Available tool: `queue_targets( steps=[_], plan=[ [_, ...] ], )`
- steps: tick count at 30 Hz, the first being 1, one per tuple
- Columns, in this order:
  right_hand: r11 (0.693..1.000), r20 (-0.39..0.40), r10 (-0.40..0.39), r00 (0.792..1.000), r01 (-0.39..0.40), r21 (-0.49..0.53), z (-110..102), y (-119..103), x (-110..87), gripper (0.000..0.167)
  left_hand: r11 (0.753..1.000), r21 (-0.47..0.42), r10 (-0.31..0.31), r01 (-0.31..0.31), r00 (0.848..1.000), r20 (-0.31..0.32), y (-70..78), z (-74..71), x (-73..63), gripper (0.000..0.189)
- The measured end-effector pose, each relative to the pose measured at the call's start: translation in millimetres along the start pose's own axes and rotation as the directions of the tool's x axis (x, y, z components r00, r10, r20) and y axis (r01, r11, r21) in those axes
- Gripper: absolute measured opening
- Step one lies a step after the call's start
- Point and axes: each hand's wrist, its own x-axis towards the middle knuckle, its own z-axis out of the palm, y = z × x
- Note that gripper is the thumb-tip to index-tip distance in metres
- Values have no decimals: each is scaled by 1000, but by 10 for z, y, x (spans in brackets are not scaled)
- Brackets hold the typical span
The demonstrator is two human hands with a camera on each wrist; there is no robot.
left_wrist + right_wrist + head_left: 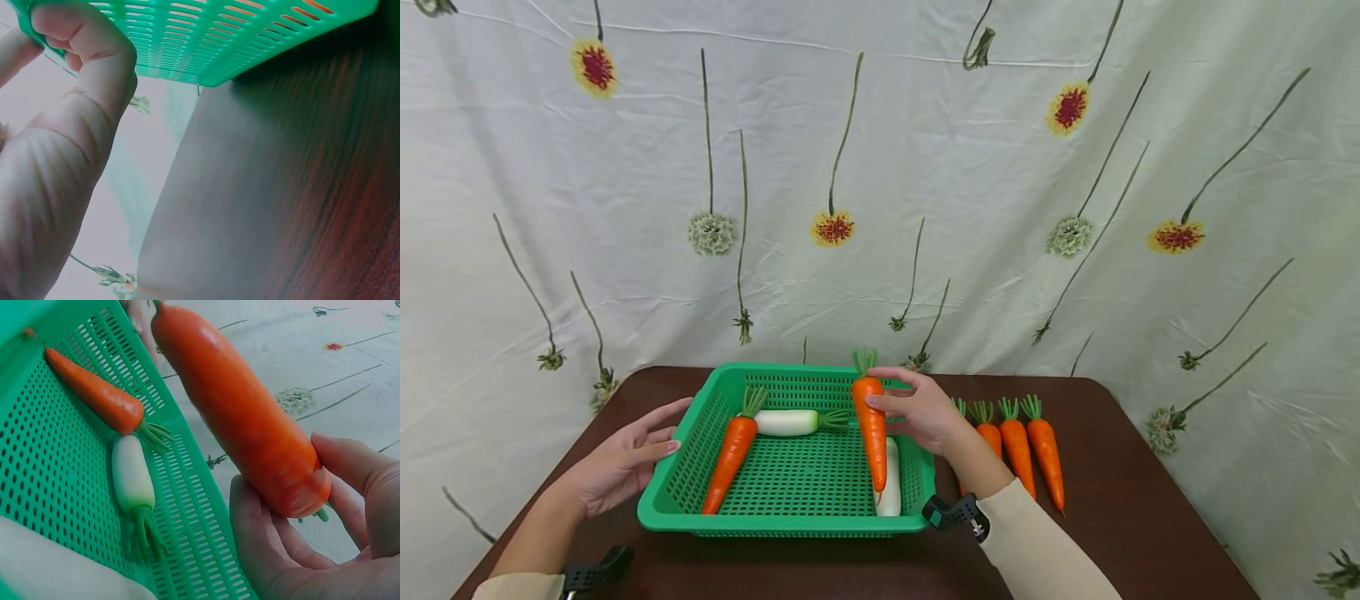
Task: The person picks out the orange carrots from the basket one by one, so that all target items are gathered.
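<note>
My right hand (917, 408) pinches an orange carrot (871, 429) near its leafy top, the tip pointing down over the right side of a green plastic basket (790, 522). At the basket's left rim is my left hand (621, 462), its thumb and fingers holding the edge; the left wrist view shows the bent thumb (94, 44) against the rim. Inside the basket, another carrot (730, 462) leans along the left side. A white radish (786, 422) lies across the back, and a second white radish (891, 483) lies at the right, partly behind the held carrot.
Several carrots (1045, 454) lie side by side on the dark brown table (1120, 500) right of the basket, some partly hidden by my right forearm. A white cloth with printed flowers (880, 167) hangs behind the table's back edge.
</note>
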Motion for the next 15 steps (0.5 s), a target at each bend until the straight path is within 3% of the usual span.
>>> queue_targets(
  steps=[15],
  plan=[
    [998,-42,-60,997,60,5,-277,71,-218,53,1000,17,-2,2,1000,-22,-16,-5,0,72]
  ],
)
